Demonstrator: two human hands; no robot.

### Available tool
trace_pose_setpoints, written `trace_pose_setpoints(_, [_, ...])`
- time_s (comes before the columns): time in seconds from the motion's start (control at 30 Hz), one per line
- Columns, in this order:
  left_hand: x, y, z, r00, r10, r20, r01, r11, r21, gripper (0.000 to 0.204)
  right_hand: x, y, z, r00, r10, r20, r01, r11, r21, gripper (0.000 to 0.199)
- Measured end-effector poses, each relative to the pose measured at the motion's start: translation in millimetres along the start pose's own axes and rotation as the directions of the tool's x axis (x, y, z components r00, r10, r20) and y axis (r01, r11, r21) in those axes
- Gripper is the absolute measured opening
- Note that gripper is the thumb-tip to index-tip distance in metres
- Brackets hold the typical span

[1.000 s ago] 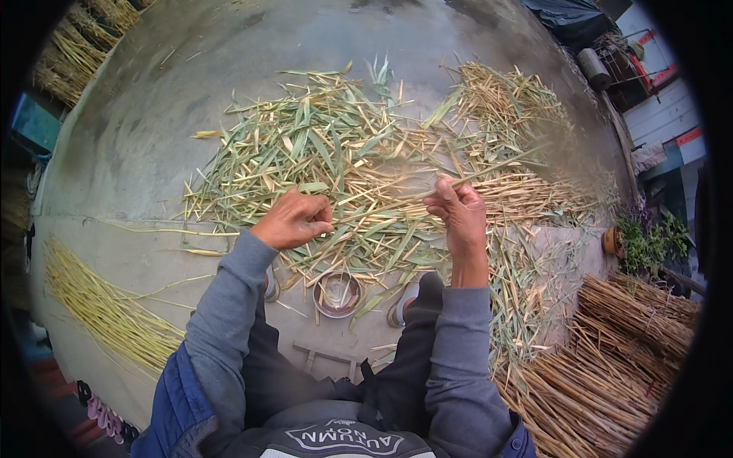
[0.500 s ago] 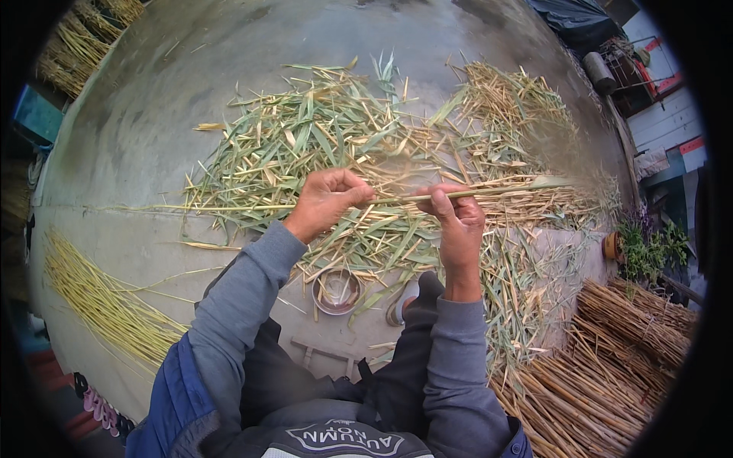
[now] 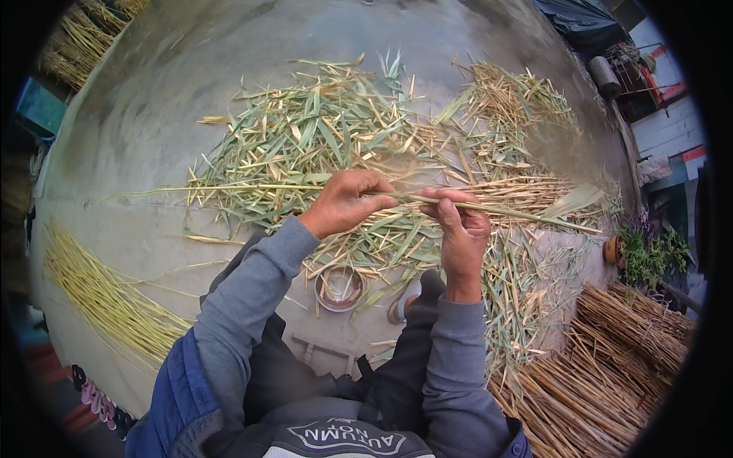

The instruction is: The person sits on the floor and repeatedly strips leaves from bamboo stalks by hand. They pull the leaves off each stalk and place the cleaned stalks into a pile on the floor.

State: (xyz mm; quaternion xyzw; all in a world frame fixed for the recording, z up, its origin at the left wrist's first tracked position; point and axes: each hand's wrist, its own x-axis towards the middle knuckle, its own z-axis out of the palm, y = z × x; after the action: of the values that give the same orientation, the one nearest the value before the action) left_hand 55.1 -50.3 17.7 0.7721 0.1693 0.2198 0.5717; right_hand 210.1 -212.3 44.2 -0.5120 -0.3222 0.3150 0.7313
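Note:
A long thin bamboo stalk point(image 3: 229, 188) lies level across the view, held by both hands in front of me. My left hand point(image 3: 345, 202) grips it near its middle, fingers curled over it. Just to the right, my right hand point(image 3: 456, 229) pinches the same stalk, which runs on rightward to a leafy tip point(image 3: 573, 202). Beneath the hands spreads a pile of green and dry bamboo leaves point(image 3: 321, 145) on the concrete ground point(image 3: 168, 91).
A small metal bowl point(image 3: 338, 288) sits by my knees, next to my shoe point(image 3: 405, 299). A bundle of pale stripped stalks point(image 3: 107, 298) lies at left. Brown stalk bundles point(image 3: 611, 366) are heaped at lower right, beside a potted plant point(image 3: 649, 256).
Both hands rose from the leaf pile with a stalk. It now lies stretched level between them, and my left hand has slid in toward the right.

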Motion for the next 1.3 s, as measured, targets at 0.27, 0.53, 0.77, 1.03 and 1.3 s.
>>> trace_pose_setpoints(0.27, [-3, 1, 2, 0.966, -0.258, -0.006, 0.241, 0.912, -0.332, 0.016, -4, 1, 9, 0.997, 0.063, -0.047, -0.066, 0.996, -0.053, 0.015])
trace_pose_setpoints(0.53, [-16, -15, 9, 0.956, -0.193, -0.222, 0.148, 0.968, -0.203, 0.012, 2, 17, 12, 0.983, 0.171, -0.073, -0.170, 0.985, 0.015, 0.025])
trace_pose_setpoints(0.77, [-20, 1, -58, 0.806, -0.196, -0.559, 0.027, 0.955, -0.297, 0.015, 14, 22, -5, 0.936, 0.211, -0.282, -0.217, 0.976, 0.012, 0.020])
trace_pose_setpoints(1.03, [-29, -14, -73, 0.893, 0.353, -0.278, 0.091, 0.465, 0.881, 0.033, 26, 26, -1, 0.931, 0.230, -0.283, -0.226, 0.973, 0.048, 0.026])
trace_pose_setpoints(1.3, [-26, 13, -26, 0.917, 0.388, -0.087, -0.197, 0.635, 0.747, 0.026, 39, 29, 7, 0.887, 0.337, -0.315, -0.294, 0.939, 0.177, 0.028])
